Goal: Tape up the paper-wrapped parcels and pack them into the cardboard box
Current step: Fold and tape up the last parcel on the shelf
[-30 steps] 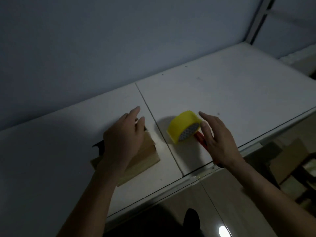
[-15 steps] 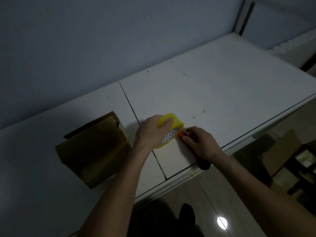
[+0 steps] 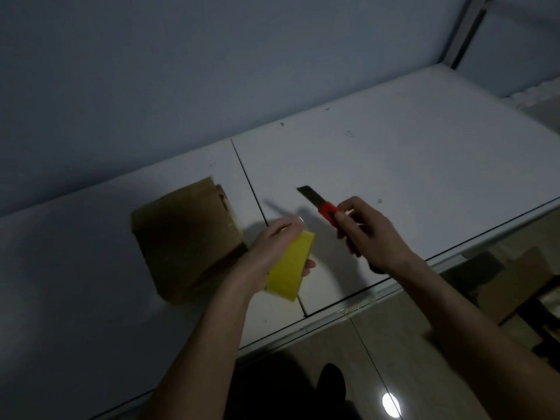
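Plainly, left hand grips yellow tape roll; right hand grips red utility knife; no legible writing.

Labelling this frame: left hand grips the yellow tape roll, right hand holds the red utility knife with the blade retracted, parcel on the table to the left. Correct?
Not quite. The head view shows the blade extended, not retracted: it sticks out dark past the red utility knife gripped by the right hand. The rest holds: the left hand grips the yellow tape roll, and the parcel lies on the table to the left.
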